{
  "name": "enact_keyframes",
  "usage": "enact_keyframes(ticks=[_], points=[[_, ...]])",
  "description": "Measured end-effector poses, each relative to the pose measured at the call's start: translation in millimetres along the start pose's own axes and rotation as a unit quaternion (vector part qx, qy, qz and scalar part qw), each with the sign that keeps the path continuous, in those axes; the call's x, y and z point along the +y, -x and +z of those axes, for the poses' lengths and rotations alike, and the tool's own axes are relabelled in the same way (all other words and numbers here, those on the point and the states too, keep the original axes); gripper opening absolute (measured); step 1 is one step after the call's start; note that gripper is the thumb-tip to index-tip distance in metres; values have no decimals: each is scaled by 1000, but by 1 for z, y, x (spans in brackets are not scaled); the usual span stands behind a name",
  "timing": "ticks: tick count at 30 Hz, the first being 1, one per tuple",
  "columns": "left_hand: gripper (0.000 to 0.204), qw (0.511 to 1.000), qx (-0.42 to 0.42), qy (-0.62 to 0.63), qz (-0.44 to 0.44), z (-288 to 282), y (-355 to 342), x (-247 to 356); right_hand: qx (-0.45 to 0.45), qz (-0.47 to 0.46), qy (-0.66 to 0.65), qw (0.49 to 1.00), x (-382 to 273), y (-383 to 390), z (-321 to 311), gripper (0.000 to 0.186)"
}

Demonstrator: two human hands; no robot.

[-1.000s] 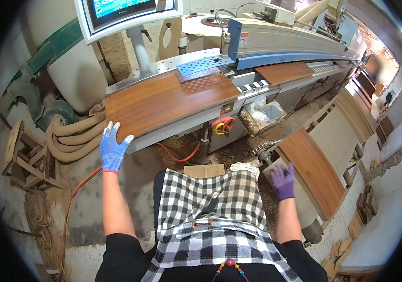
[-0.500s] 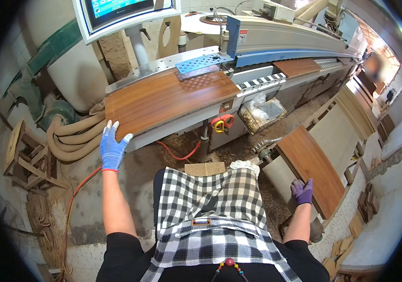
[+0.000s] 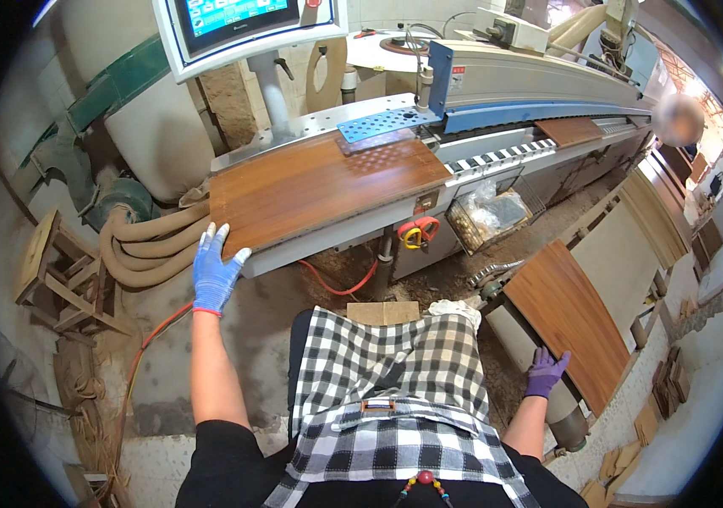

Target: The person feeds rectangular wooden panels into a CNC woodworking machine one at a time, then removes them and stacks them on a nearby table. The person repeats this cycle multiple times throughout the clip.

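My left hand (image 3: 217, 269), in a blue knitted glove with pale fingertips, rests at the near left corner of a brown wood-grain board (image 3: 310, 190). Its fingers are spread, touching the board's end and near edge. That board lies flat on the machine table, its far right part under a blue perforated plate (image 3: 382, 124). To my right, a second wood-grain board (image 3: 569, 326) lies on a roller stand. My right hand (image 3: 547, 371), in a purple glove, is at this board's left edge, fingers apart and fingertips at the edge. Whether they press on it I cannot tell.
A third brown board (image 3: 570, 130) sits farther along the machine under the long beam (image 3: 539, 80). A wire basket (image 3: 497, 212) and red and yellow scissors (image 3: 418, 233) hang on the machine's front. Ribbed hoses (image 3: 150, 245) and a wooden stool (image 3: 61, 271) stand left.
The third board has moved farther right along the machine, widening the gap to the near board. My right hand has drawn back slightly toward me. My left hand stays at its corner.
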State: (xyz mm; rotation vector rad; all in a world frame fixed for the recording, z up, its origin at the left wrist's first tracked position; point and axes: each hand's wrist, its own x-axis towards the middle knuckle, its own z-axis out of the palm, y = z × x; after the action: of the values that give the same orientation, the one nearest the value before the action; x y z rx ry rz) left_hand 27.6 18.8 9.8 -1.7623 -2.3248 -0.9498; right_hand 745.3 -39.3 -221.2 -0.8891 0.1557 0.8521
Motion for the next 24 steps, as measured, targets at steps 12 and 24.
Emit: enact_keyframes(ticks=[12,24], points=[[53,994,10,109,5,0,14,-30,16,-1,4,1000,-1,-1,-4,83],[53,994,-7,106,-7,-1,9,-31,-5,-12,8,1000,1,-7,-9,77]])
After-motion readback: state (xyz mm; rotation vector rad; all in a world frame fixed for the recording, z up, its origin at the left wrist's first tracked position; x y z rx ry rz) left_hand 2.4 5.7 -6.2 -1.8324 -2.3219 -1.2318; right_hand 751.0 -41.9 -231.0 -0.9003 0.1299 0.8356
